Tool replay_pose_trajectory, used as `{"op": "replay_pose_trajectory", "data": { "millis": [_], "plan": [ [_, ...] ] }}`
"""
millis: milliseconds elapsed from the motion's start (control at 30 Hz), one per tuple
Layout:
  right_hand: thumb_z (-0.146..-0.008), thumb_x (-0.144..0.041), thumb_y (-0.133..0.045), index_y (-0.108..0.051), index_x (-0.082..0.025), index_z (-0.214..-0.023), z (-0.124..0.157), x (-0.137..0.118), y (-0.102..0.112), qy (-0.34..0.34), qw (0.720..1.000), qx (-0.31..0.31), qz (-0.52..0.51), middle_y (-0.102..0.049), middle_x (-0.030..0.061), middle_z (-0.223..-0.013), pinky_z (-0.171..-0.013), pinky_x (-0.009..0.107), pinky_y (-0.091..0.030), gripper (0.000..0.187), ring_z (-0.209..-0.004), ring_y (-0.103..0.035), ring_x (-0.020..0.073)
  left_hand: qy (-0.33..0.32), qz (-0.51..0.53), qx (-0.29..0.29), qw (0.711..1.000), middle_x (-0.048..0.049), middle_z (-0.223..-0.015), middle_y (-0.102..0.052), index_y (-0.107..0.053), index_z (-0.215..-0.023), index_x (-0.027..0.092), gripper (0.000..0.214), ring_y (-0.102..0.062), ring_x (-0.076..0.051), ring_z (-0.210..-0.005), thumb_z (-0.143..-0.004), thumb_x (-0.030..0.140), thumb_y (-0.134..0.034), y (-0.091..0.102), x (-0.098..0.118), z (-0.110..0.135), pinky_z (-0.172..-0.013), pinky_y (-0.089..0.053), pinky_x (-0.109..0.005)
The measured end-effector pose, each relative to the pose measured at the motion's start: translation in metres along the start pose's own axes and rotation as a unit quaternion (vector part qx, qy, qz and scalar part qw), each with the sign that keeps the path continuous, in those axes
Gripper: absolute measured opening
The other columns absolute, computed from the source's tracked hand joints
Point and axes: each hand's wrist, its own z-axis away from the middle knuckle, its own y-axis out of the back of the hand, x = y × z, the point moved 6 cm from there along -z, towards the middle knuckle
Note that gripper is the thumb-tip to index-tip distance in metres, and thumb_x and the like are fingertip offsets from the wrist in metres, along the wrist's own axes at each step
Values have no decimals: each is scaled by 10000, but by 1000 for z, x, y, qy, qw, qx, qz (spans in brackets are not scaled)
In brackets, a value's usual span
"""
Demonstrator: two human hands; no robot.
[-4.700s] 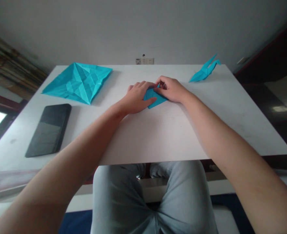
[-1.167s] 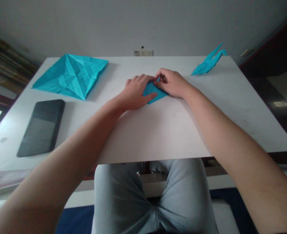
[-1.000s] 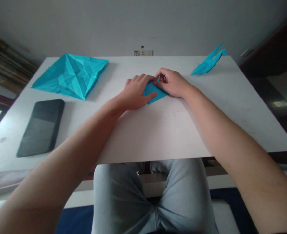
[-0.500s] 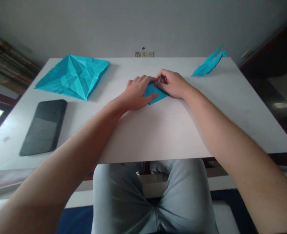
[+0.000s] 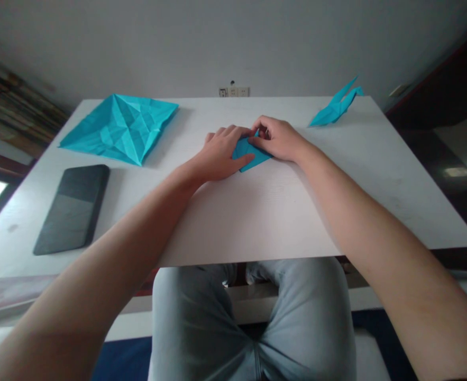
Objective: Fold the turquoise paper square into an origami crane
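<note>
A small folded piece of blue paper [image 5: 249, 157] lies flat on the white table [image 5: 257, 211], near its middle. My left hand [image 5: 219, 156] rests on the paper's left part, fingers laid flat and pressing it down. My right hand [image 5: 278, 140] is curled at the paper's far right edge, thumb and fingertips pinching a fold there. Most of the paper is hidden under both hands; only its near point shows between them.
A large creased blue sheet [image 5: 120, 127] lies unfolded at the table's far left. A dark flat case [image 5: 72, 209] sits near the left front edge. A folded blue paper crane [image 5: 336, 106] stands at the far right corner. Wall sockets [image 5: 233, 91] are behind the table.
Both hands stay on the small blue paper in nearly the same pose; only the head camera has shifted slightly.
</note>
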Motion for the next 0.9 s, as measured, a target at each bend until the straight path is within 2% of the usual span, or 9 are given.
{"op": "replay_pose_trajectory", "data": {
  "millis": [200,333,667,900],
  "plan": [
    [-984,-377,-1002,-820,-283,-1185,1,-3,0,-10,1000,-2,-3,-777,26,-1013,-932,432,-485,288,-999,-686,295,-10,11,8,1000,-223,-1876,-703,-653,-1865,278,769,-625,-531,-1756,-1144,546,-676,0,-1,0,-1500,-436,-793],
    [-943,-387,-1034,-816,-281,-1192,2,-4,1,-6,1000,-2,-6,-785,26,-1027,-922,426,-480,348,-993,-687,288,-6,4,4,1000,-229,-1879,-697,-637,-1877,260,773,-619,-530,-1764,-1155,536,-660,1,1,1,-1505,-434,-782],
    [-949,-339,-1008,-808,-274,-1152,2,-6,3,-8,1000,-3,-11,-772,20,-1006,-900,418,-453,293,-964,-665,274,-4,1,3,1000,-251,-1889,-689,-636,-1886,227,786,-619,-528,-1767,-1158,523,-646,1,3,1,-1496,-441,-789],
    [-978,-385,-985,-795,-284,-1142,1,-4,2,-5,1000,1,-7,-744,11,-954,-884,410,-451,270,-940,-652,270,-4,10,-1,1000,-240,-1887,-691,-640,-1875,257,782,-607,-534,-1770,-1152,557,-651,2,5,2,-1502,-425,-796]
  ]
}}
